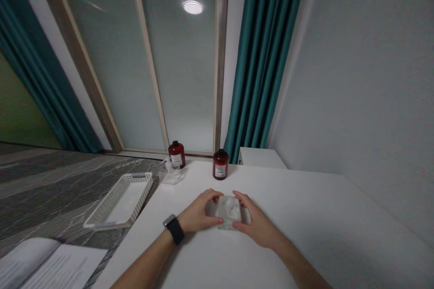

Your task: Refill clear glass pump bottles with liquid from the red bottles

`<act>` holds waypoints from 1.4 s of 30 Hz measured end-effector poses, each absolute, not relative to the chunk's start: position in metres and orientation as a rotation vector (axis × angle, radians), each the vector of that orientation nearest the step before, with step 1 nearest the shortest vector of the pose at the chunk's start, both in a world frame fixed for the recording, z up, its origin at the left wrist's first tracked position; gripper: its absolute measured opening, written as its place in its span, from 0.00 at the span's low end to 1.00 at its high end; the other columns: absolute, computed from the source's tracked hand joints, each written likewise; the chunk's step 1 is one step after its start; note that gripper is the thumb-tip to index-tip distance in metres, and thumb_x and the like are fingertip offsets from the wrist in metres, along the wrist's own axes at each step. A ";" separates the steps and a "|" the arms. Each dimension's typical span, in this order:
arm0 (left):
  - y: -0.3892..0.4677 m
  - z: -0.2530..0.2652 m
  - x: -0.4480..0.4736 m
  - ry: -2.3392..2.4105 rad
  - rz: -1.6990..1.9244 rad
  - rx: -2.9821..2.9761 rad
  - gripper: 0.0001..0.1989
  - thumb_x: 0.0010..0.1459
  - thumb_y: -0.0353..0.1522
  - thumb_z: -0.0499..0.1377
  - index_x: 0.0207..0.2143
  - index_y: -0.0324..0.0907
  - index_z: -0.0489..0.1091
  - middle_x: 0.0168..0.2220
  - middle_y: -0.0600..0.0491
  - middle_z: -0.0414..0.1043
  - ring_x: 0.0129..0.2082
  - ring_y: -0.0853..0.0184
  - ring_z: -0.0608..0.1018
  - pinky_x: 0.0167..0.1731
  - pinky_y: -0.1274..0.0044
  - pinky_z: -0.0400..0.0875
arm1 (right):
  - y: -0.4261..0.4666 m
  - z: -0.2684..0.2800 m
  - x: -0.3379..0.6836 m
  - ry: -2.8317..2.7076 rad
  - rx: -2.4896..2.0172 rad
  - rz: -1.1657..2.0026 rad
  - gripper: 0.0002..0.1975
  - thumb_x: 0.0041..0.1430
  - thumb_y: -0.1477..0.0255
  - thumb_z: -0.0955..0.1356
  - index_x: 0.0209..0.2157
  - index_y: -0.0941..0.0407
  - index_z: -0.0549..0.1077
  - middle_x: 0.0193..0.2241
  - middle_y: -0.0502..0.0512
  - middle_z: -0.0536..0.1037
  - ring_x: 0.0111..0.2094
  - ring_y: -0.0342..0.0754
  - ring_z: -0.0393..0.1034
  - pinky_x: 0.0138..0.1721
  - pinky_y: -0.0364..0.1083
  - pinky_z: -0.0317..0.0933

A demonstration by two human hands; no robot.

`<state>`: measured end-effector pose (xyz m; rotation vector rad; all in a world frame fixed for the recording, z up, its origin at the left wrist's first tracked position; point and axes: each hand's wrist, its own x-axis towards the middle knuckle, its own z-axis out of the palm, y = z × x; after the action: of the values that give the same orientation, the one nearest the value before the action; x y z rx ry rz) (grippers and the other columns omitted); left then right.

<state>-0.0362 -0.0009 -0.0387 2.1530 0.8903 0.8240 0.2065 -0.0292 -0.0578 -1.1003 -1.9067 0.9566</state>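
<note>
A squarish, translucent whitish packet (pixel 229 212) lies at the middle of the white table, its contents too blurred to make out. My left hand (pixel 202 211), with a black-banded watch on its wrist, grips the packet's left side between thumb and fingers. On the opposite side my right hand (pixel 252 219) holds it the same way, thumb at the near edge and fingers at the far edge. Beyond the hands stands a dark red bottle (pixel 220 165) with a black cap and white label.
Another dark red bottle (pixel 176 154) stands at the table's far left corner. Beside it rests a clear plastic bag (pixel 172 175) with something white inside. Left of the white table (pixel 305 216), a white perforated basket (pixel 91 221) and an open book (pixel 57 264) lie on a grey striped surface.
</note>
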 end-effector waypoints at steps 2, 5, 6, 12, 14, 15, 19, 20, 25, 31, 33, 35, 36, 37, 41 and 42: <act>0.002 -0.038 -0.042 0.892 0.855 2.145 0.24 0.58 0.40 0.61 0.55 0.41 0.65 0.46 0.46 0.71 0.44 0.59 0.73 0.47 0.68 0.68 | -0.029 -0.061 0.204 -1.883 -1.088 0.957 0.38 0.51 0.77 0.72 0.63 0.50 0.59 0.59 0.58 0.67 0.58 0.54 0.64 0.61 0.58 0.55; 0.006 -0.035 -0.051 1.019 0.946 2.096 0.18 0.64 0.38 0.55 0.53 0.41 0.67 0.43 0.48 0.73 0.42 0.61 0.74 0.44 0.70 0.69 | -0.029 -0.067 0.200 -1.858 -1.075 0.961 0.37 0.52 0.76 0.71 0.63 0.49 0.59 0.60 0.58 0.66 0.59 0.55 0.63 0.60 0.58 0.57; 0.007 -0.034 -0.053 1.073 0.973 2.086 0.16 0.64 0.38 0.54 0.51 0.41 0.68 0.42 0.48 0.74 0.40 0.62 0.75 0.43 0.71 0.69 | -0.028 -0.069 0.199 -1.847 -1.080 0.969 0.37 0.52 0.76 0.71 0.63 0.49 0.58 0.61 0.58 0.65 0.59 0.54 0.62 0.60 0.57 0.58; 0.009 -0.029 -0.058 1.196 0.961 2.102 0.15 0.64 0.39 0.54 0.45 0.40 0.72 0.35 0.50 0.75 0.34 0.64 0.74 0.36 0.74 0.68 | -0.028 -0.077 0.197 -1.789 -1.088 1.001 0.37 0.54 0.75 0.70 0.64 0.48 0.57 0.62 0.58 0.63 0.57 0.54 0.65 0.59 0.57 0.60; 0.007 -0.029 -0.057 1.149 0.921 2.126 0.15 0.64 0.39 0.54 0.45 0.40 0.71 0.36 0.50 0.75 0.34 0.65 0.75 0.36 0.74 0.68 | -0.027 -0.079 0.197 -1.793 -1.079 0.998 0.37 0.54 0.75 0.70 0.64 0.48 0.57 0.62 0.58 0.62 0.58 0.54 0.64 0.59 0.57 0.59; 0.007 -0.029 -0.057 1.125 0.901 2.141 0.15 0.64 0.39 0.54 0.46 0.40 0.71 0.36 0.50 0.75 0.35 0.65 0.75 0.36 0.75 0.68 | -0.027 -0.080 0.196 -1.796 -1.077 0.997 0.37 0.55 0.75 0.70 0.64 0.48 0.56 0.63 0.58 0.62 0.58 0.53 0.63 0.59 0.57 0.59; 0.006 -0.030 -0.056 1.076 0.881 2.189 0.13 0.63 0.37 0.54 0.46 0.40 0.71 0.37 0.50 0.75 0.36 0.64 0.75 0.37 0.75 0.68 | -0.027 -0.079 0.195 -1.812 -1.074 0.970 0.37 0.55 0.75 0.69 0.64 0.48 0.56 0.62 0.58 0.62 0.61 0.53 0.60 0.60 0.56 0.58; 0.006 -0.030 -0.056 1.077 0.883 2.194 0.13 0.63 0.36 0.54 0.46 0.40 0.71 0.37 0.50 0.75 0.36 0.64 0.75 0.37 0.75 0.69 | -0.027 -0.078 0.194 -1.823 -1.071 0.957 0.36 0.55 0.76 0.69 0.64 0.48 0.57 0.61 0.58 0.63 0.61 0.53 0.59 0.60 0.56 0.58; 0.009 -0.033 -0.058 1.127 0.865 2.229 0.11 0.61 0.33 0.55 0.45 0.39 0.71 0.35 0.50 0.76 0.34 0.65 0.75 0.36 0.74 0.69 | -0.029 -0.069 0.193 -1.881 -1.055 0.888 0.32 0.53 0.78 0.69 0.60 0.50 0.63 0.58 0.59 0.66 0.59 0.54 0.61 0.60 0.56 0.59; 0.008 -0.032 -0.056 1.188 0.851 2.220 0.11 0.62 0.33 0.53 0.44 0.40 0.72 0.34 0.51 0.76 0.33 0.65 0.76 0.32 0.77 0.68 | -0.026 -0.070 0.193 -1.877 -1.076 0.864 0.33 0.52 0.78 0.69 0.60 0.50 0.62 0.59 0.58 0.66 0.60 0.54 0.61 0.61 0.57 0.56; 0.007 -0.032 -0.056 1.197 0.847 2.220 0.12 0.62 0.33 0.53 0.44 0.40 0.72 0.35 0.51 0.76 0.33 0.65 0.76 0.32 0.77 0.68 | -0.021 -0.072 0.195 -1.869 -1.090 0.839 0.33 0.53 0.78 0.69 0.60 0.50 0.62 0.59 0.58 0.66 0.60 0.54 0.61 0.62 0.57 0.55; 0.008 -0.033 -0.056 1.195 0.840 2.231 0.12 0.63 0.34 0.53 0.44 0.40 0.72 0.35 0.51 0.76 0.34 0.65 0.77 0.33 0.77 0.68 | -0.013 -0.076 0.200 -1.861 -1.091 0.814 0.32 0.53 0.77 0.69 0.60 0.50 0.62 0.59 0.58 0.66 0.60 0.54 0.61 0.62 0.57 0.55; 0.008 -0.034 -0.057 1.195 0.836 2.243 0.12 0.63 0.34 0.53 0.44 0.40 0.72 0.36 0.50 0.77 0.34 0.65 0.77 0.33 0.76 0.69 | -0.007 -0.078 0.203 -1.860 -1.083 0.802 0.31 0.54 0.76 0.69 0.60 0.50 0.62 0.59 0.58 0.66 0.60 0.54 0.61 0.62 0.58 0.55; 0.008 -0.035 -0.057 1.193 0.831 2.257 0.12 0.63 0.34 0.53 0.45 0.41 0.72 0.36 0.50 0.77 0.34 0.65 0.77 0.34 0.76 0.69 | -0.001 -0.080 0.207 -1.855 -1.079 0.792 0.31 0.55 0.75 0.69 0.60 0.50 0.62 0.59 0.58 0.66 0.61 0.54 0.60 0.62 0.58 0.55; 0.008 -0.036 -0.055 1.176 0.791 2.337 0.12 0.62 0.32 0.53 0.44 0.41 0.72 0.36 0.50 0.77 0.36 0.64 0.77 0.40 0.73 0.70 | 0.031 -0.087 0.223 -1.794 -1.064 0.800 0.29 0.56 0.72 0.69 0.59 0.50 0.62 0.59 0.58 0.67 0.59 0.54 0.63 0.59 0.58 0.60; 0.007 -0.036 -0.053 1.169 0.776 2.356 0.11 0.62 0.32 0.53 0.44 0.41 0.72 0.36 0.50 0.77 0.36 0.64 0.77 0.41 0.73 0.70 | 0.040 -0.088 0.227 -1.768 -1.065 0.811 0.29 0.56 0.71 0.69 0.59 0.50 0.62 0.59 0.59 0.67 0.59 0.54 0.64 0.57 0.57 0.62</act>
<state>-0.0533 0.0074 -0.0363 2.3555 1.1686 0.7762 0.2266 0.0399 -0.0882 -1.0645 -1.7679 0.8113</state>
